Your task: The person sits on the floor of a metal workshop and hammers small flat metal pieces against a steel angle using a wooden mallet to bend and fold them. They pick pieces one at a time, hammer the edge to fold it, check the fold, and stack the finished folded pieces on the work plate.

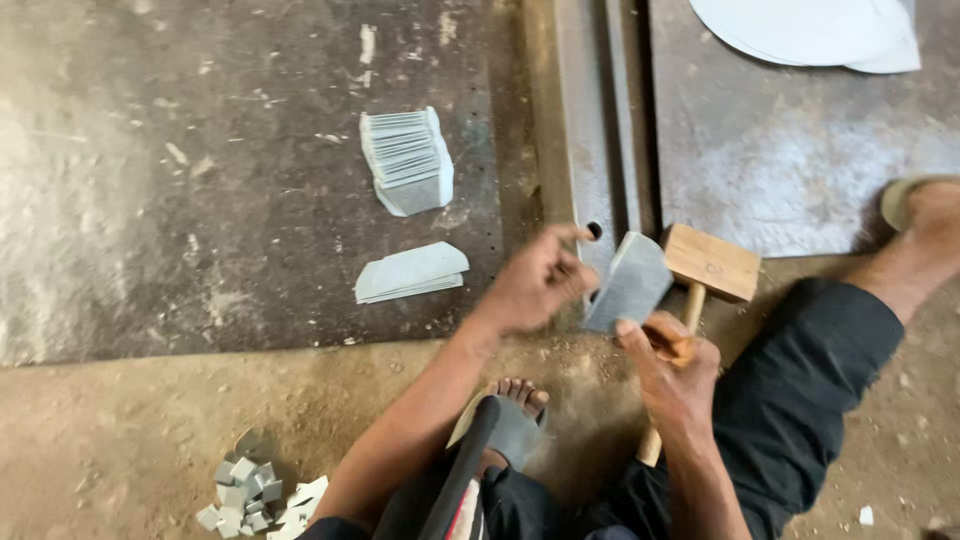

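Note:
My left hand (540, 280) pinches the top left edge of a small grey metal sheet piece (630, 282) and holds it tilted against the steel rail (585, 130). My right hand (672, 375) grips the handle of a wooden mallet (712, 262) and its thumb touches the lower edge of the same sheet piece. The mallet head sits just right of the piece, low over the ground. My bare foot in a sandal (510, 420) lies below the hands.
Two stacks of cut sheet pieces (405, 160) (410, 272) lie on the dark metal plate (200, 180) to the left. Small metal offcuts (255, 495) are piled at bottom left. Round sheet discs (810, 30) lie at top right. My other leg and foot (915, 225) stretch to the right.

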Demonstrator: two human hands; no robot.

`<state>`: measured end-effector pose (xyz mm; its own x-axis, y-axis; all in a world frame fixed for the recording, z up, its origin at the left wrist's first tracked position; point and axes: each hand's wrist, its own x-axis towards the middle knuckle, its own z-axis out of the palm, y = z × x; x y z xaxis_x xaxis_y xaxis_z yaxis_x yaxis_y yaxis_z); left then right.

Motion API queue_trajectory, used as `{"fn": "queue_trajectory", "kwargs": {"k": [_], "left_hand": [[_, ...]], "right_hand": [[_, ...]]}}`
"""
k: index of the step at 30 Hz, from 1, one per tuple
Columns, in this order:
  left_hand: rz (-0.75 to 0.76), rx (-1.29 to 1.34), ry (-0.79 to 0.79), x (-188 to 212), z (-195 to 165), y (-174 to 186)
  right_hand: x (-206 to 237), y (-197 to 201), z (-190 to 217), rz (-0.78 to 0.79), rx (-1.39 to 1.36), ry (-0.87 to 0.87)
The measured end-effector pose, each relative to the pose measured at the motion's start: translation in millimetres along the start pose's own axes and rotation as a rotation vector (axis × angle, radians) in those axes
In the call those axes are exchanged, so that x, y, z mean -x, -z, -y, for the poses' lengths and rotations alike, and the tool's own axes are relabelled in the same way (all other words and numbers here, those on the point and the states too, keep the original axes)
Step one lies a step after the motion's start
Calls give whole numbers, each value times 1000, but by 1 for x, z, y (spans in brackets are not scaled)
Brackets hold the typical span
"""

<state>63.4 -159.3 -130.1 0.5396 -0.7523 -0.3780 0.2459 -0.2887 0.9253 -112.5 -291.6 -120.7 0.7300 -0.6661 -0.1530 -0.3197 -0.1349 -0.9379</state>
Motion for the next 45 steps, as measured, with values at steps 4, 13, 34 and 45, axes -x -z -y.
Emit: {"fn": "queue_trajectory", "kwargs": {"k": [4,13,34,45], "left_hand": [[-6,-235,-112,2,36,-30],[-75,-285,-54,-71,88,43],[-75,-405,-188,-72,61,55],[-173,-330,-189,-70,63,45]], "right_hand": [[9,-12,-12,-8,138,-56],[-3,41,-75,-183,444,-69],[68,36,-29,70,121,-394],[86,33,6,37,40,-199]]}}
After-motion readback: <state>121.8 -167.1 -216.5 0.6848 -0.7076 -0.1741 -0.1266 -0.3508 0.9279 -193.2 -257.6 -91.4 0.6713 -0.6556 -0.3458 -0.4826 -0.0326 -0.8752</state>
